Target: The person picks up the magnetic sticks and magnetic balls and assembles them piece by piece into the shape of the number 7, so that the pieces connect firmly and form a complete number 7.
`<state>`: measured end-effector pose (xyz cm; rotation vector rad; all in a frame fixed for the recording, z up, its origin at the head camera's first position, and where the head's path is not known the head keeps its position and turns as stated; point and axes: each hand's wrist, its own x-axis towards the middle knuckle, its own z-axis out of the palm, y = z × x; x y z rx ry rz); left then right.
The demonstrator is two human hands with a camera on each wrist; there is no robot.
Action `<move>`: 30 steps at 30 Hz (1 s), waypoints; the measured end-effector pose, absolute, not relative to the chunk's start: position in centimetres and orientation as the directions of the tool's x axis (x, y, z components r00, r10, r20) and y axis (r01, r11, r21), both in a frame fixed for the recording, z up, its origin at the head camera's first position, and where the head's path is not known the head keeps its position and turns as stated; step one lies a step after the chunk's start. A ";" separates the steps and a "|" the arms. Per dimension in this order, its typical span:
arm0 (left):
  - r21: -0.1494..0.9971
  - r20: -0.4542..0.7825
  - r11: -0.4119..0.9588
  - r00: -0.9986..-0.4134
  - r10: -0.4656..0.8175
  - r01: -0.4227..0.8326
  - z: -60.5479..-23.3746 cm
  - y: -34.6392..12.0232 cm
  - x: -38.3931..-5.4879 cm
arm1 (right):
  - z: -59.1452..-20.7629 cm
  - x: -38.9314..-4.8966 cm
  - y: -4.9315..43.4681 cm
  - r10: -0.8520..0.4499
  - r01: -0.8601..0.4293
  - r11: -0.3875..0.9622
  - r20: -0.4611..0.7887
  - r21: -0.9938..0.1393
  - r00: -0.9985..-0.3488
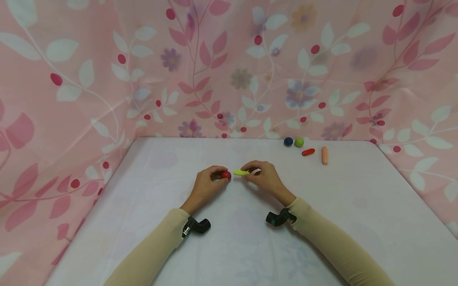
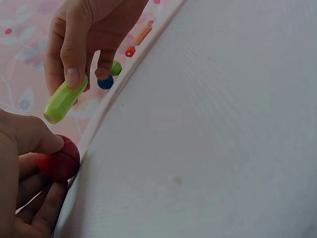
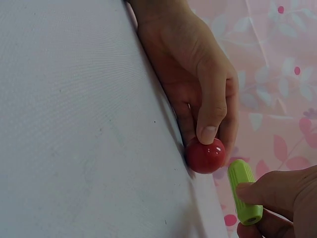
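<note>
Near the middle of the table, my left hand [image 1: 208, 183] pinches a glossy red ball [image 3: 206, 156] between thumb and fingers, with the ball low at the tabletop. A thin dark line runs across the ball in the left wrist view. My right hand [image 1: 265, 178] grips a short yellow-green ribbed stick [image 2: 64, 103] by one end, thumb on its side. The stick's other end points toward the ball, with a small gap between them in the head view. A small hole shows in one end of the stick [image 3: 244, 191] in the right wrist view.
At the table's back right are a dark blue ball [image 1: 288, 141], a green ball [image 1: 299, 142], a short red-orange stick [image 1: 308, 152] and a longer peach stick [image 1: 324, 155]. A pink floral curtain [image 1: 229, 71] hangs behind the white-covered table [image 1: 229, 246].
</note>
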<state>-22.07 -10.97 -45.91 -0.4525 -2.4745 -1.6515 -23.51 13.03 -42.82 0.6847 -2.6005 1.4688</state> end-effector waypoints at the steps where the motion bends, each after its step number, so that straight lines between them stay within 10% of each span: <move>1: 0.879 0.273 0.354 -0.946 0.174 0.319 -46.0 -11.0 -22.1 | -43.0 -23.5 13.0 -0.345 -0.420 0.441 0.282 -0.794 -0.895; 30: 0.882 0.281 0.336 -0.940 0.192 0.332 -45.9 -11.1 -22.1 | -43.9 -23.3 12.5 -0.362 -0.398 0.478 0.237 -0.783 -0.902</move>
